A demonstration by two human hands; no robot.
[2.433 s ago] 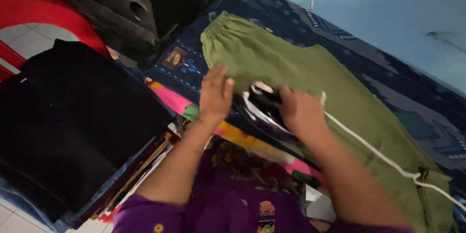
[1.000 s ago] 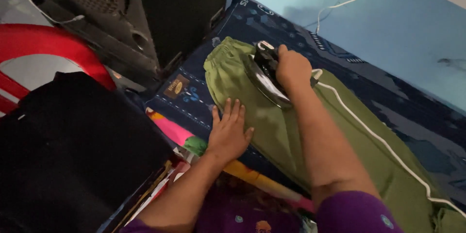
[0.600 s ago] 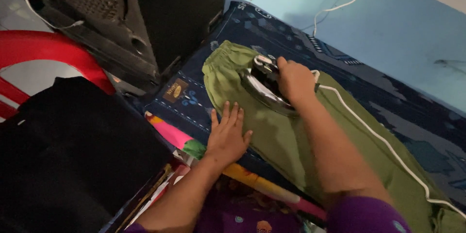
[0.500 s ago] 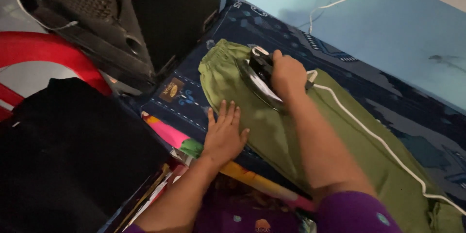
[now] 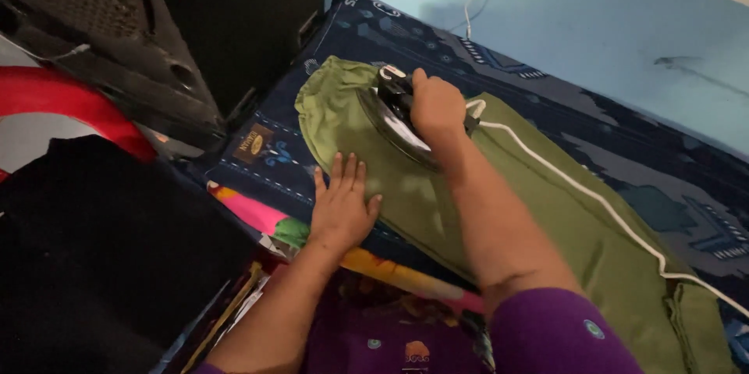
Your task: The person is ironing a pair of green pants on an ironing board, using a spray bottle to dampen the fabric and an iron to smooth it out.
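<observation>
Green trousers (image 5: 546, 218) pressed at frame centre
An iron (image 5: 394, 113) is gripped by the right hand (image 5: 437, 105); the left hand (image 5: 341, 206) is laid flat, open, on the cloth.

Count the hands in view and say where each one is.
2. The right hand grips the black iron on the green garment, near its rounded end. The left hand lies flat, fingers spread, at the garment's near edge.

Right hand (image 5: 437, 105) grips a black clothes iron (image 5: 394, 113) on olive-green cloth trousers (image 5: 546, 218) — left hand (image 5: 341, 206) lies flat at their edge.
</observation>
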